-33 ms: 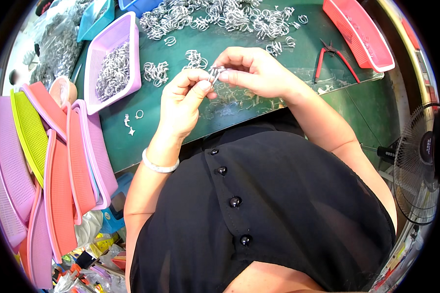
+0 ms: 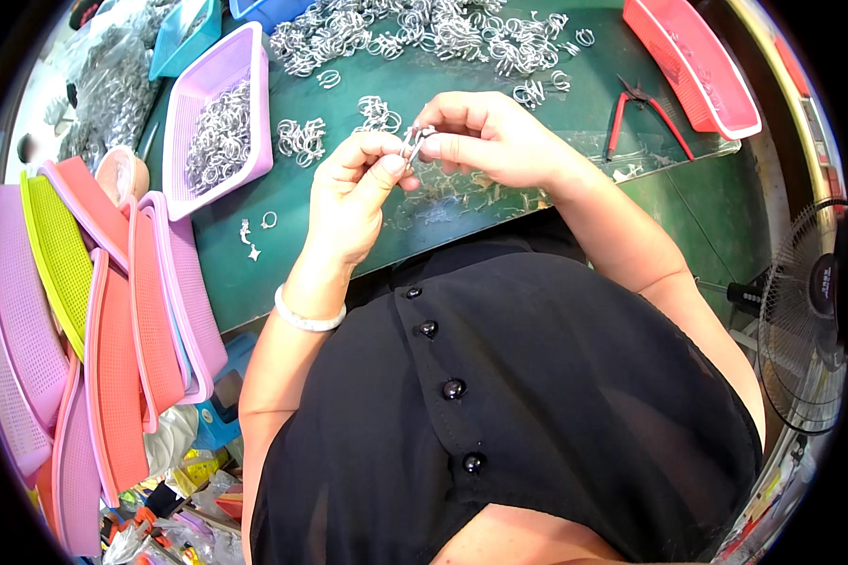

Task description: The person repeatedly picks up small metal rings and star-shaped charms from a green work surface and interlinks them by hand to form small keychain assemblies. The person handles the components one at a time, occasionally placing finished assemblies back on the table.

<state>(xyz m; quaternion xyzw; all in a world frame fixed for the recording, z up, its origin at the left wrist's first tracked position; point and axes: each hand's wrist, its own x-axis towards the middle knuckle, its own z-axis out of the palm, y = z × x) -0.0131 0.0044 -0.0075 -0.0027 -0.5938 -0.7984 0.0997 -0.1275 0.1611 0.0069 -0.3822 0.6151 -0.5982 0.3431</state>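
Between the fingertips of both hands, over the near edge of the green table, is a small silver ring (image 2: 415,146). My left hand (image 2: 350,196) pinches it between thumb and fingers from the left. My right hand (image 2: 501,141) closes on it from the other side, its fingers curled over the top. The fingers partly cover the ring, so its exact shape is hard to make out. Just beyond my hands lies a small cluster of silver rings (image 2: 377,115), with another cluster (image 2: 301,142) to its left.
A large heap of rings (image 2: 424,28) spreads along the far side. Left stands a lilac basket (image 2: 260,122) holding silver pieces, beside stacked baskets (image 2: 113,377). A loose ring (image 2: 269,220) and star-shaped piece (image 2: 254,252) lie nearby. Right are red-handled pliers (image 2: 618,122), a red basket (image 2: 716,121) and a fan (image 2: 801,320).
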